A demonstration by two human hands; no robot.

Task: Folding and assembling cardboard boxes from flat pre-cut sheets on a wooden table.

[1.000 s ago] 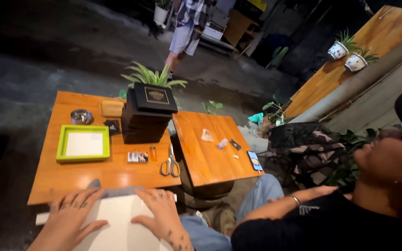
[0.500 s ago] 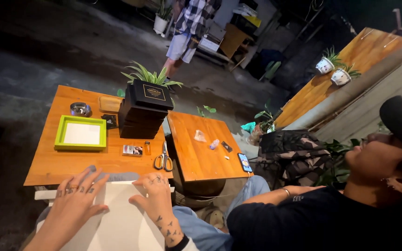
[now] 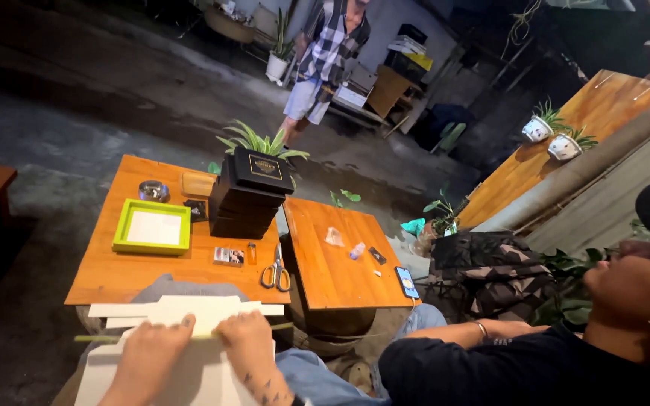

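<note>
— White sheets [image 3: 189,319] lay stacked at the near edge of the wooden surface [image 3: 114,274], and both hands had shifted on them: a second earlier they were spread flat and wide on the top sheet, and by this moment they sat side by side at its far edge.

— How were they set?

— The left hand [image 3: 148,357] was curled, fingertips pressed down on the paper; the right hand [image 3: 246,342] was bent the same way just beside it. Neither was closed around anything. A thin yellow-green strip [image 3: 107,337] showed under the sheets.

— Anything else moved?

— No. The green frame [image 3: 152,226], the scissors [image 3: 276,276] and the stack of black boxes [image 3: 246,192] had kept their places. My guess was that the sheets were being squared or creased along that edge.
</note>
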